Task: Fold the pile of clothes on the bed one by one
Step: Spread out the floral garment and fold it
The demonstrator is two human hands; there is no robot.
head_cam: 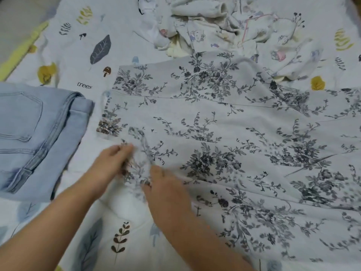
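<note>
I see a grey floral garment (pixel 224 137) spread across the centre and right of the frame, lying on the bed sheet (pixel 64 55), which is white with a leaf and mushroom print. The garment's upper edge is folded over along a straight line running from centre left toward the right edge.

At lower centre, both hands work the garment's lower-left corner. The left hand (pixel 111 163) has its fingers curled and bunches a fold of the floral fabric. The right hand (pixel 166 184) lies on the fabric just beside it; I see its fingers bent into the cloth, pinching it. Motion blur hides the fingertip detail.

At the left edge of the frame, folded light-blue jeans (pixel 37 137) rest on the sheet, apart from the garment. At upper centre and upper right, a crumpled pile of pale printed clothes (pixel 224 28) touches the garment's upper edge.
</note>
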